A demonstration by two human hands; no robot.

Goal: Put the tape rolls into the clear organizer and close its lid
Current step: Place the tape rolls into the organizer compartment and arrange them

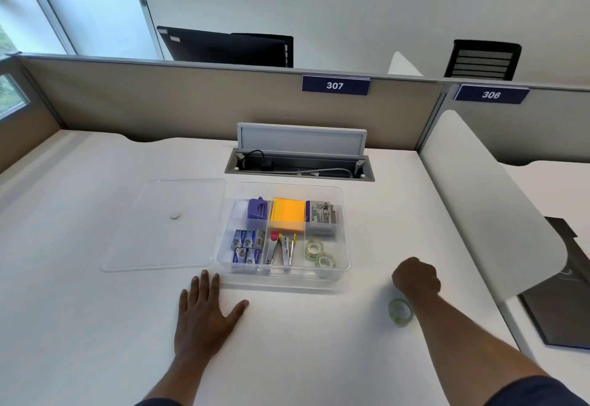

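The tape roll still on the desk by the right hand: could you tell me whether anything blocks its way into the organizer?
Nothing visible does. The loose tape roll lies on bare desk near the right hand, the clear organizer is open, and its lid lies flat to its left.

2 tape rolls (319,254) in organizer (346,246), 1 roll (399,311) outside, lid (166,223) off

Both forearms bare, left hand (204,313) and right hand (416,278) ungloved; dark navy sleeve (536,394) edges at near frame corners.
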